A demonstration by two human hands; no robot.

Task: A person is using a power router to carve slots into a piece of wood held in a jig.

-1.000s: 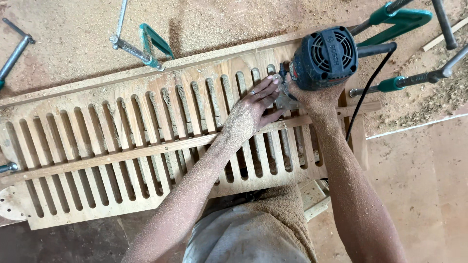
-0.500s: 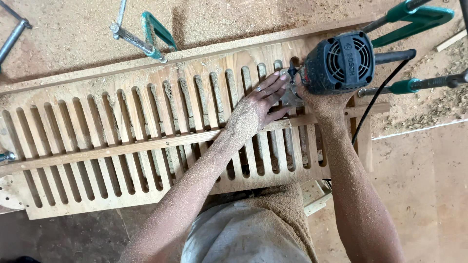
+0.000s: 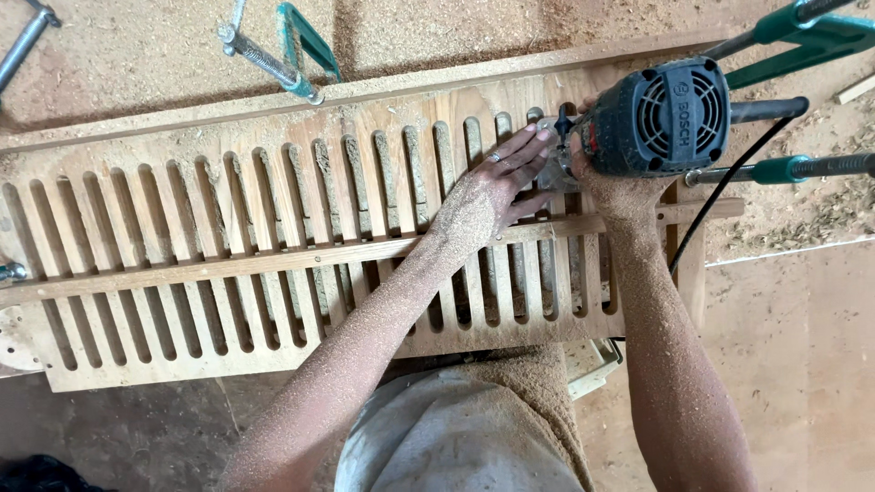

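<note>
My router (image 3: 658,117) stands upright on the slotted wooden panel (image 3: 273,264), its fan vents facing up at me, near the panel's right end. A round grey label sits on its top. My right hand (image 3: 612,187) wraps its body from below; my left hand (image 3: 492,187) lies flat just beside its base (image 3: 551,150), fingers pointing at it.

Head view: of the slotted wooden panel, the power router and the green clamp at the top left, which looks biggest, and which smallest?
1. Slotted wooden panel, spanning most of the view.
2. Power router, gripped by the right hand.
3. Green clamp, though partly cut off by the frame and farther from the camera, so its rank against the router is unsure.
</note>
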